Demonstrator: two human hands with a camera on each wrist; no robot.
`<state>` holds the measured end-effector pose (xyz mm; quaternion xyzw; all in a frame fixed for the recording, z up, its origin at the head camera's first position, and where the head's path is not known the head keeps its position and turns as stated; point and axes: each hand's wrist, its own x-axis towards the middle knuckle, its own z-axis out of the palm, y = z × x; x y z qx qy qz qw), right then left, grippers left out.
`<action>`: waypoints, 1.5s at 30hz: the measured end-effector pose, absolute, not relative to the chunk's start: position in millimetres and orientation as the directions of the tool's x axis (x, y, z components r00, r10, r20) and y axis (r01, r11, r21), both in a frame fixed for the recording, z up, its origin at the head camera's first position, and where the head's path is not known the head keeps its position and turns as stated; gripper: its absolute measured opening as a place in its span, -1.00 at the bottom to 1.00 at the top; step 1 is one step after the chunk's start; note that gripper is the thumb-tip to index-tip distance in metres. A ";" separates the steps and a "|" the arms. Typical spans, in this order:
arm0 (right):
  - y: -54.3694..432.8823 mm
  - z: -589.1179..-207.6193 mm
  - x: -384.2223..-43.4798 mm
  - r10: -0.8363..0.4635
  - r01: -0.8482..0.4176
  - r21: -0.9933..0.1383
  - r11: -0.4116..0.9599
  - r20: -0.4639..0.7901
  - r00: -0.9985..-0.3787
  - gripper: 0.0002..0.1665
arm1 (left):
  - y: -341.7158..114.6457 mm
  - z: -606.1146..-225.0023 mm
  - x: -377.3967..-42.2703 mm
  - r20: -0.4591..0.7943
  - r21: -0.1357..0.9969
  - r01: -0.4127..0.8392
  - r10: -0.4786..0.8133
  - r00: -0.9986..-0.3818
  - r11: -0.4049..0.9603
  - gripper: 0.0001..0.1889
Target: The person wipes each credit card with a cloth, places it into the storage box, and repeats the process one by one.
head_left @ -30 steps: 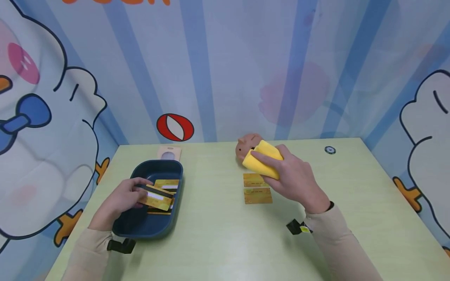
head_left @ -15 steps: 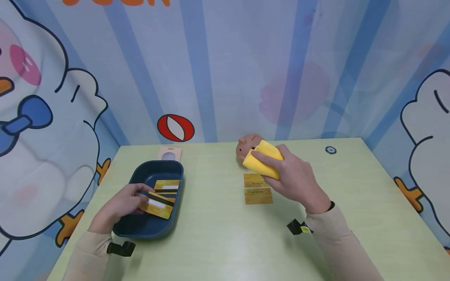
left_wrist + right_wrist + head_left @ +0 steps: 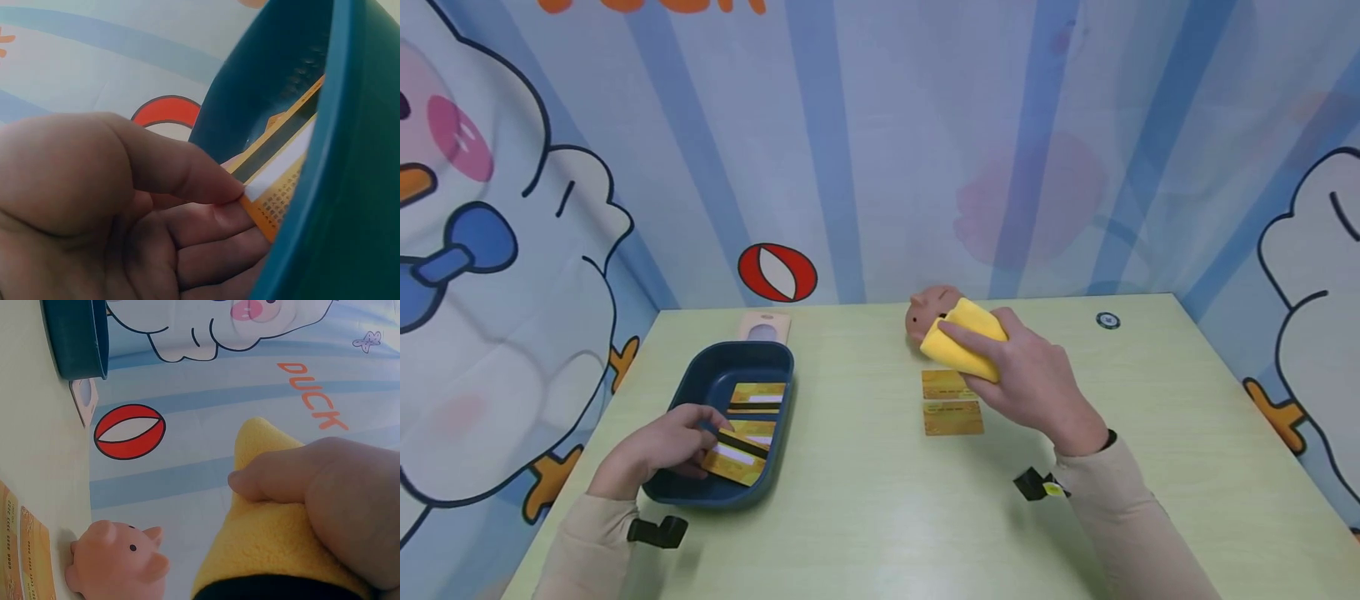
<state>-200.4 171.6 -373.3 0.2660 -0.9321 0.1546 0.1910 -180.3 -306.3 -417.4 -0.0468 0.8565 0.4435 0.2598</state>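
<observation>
Thumb and fingers of my left hand [image 3: 658, 446] pinch a gold bank card [image 3: 739, 458] low inside the dark blue bin [image 3: 718, 375]. Its black stripe faces up, and in the left wrist view the thumb lies on the card's corner [image 3: 265, 206]. Two more gold bank cards, a farther card [image 3: 757, 393] and a nearer card [image 3: 756, 429], lie in the bin beyond it. My right hand [image 3: 1037, 383] grips a folded yellow cloth [image 3: 962, 337] raised over the table. The cloth partly covers a pink piggy bank [image 3: 925, 314] in the head view.
Two gold cards lie on the table below the cloth, an upper card [image 3: 943, 385] and a lower card [image 3: 953, 418]. A pale pink packet [image 3: 765, 327] sits behind the bin. Far right is a small round disc [image 3: 1108, 321]. A printed backdrop [image 3: 887, 167] rises behind the table.
My left hand has brought the held card toward me and down in the bin, uncovering more of the two cards behind it. The right hand and yellow cloth have stayed put.
</observation>
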 end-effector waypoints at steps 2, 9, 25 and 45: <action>172.0 -373.5 -200.5 -0.436 -0.555 -0.189 0.810 0.438 -0.786 -0.25 | -306.4 -417.6 -180.0 -0.487 0.738 -0.309 0.157 -0.859 0.601 -0.72; 172.9 -374.1 -200.6 -0.436 -0.558 -0.185 0.809 0.446 -0.782 -0.25 | -308.2 -419.2 -181.5 -0.483 0.742 -0.306 0.159 -0.861 0.597 -0.71; 174.3 -371.7 -200.5 -0.440 -0.559 -0.170 0.811 0.452 -0.776 -0.25 | -294.9 -411.9 -190.9 -0.403 0.795 -0.267 0.146 -0.903 0.545 -0.59; 172.6 -373.7 -201.0 -0.440 -0.553 -0.176 0.814 0.432 -0.787 -0.26 | -287.1 -398.6 -191.1 -0.451 0.695 -0.286 0.090 -0.888 0.659 -0.50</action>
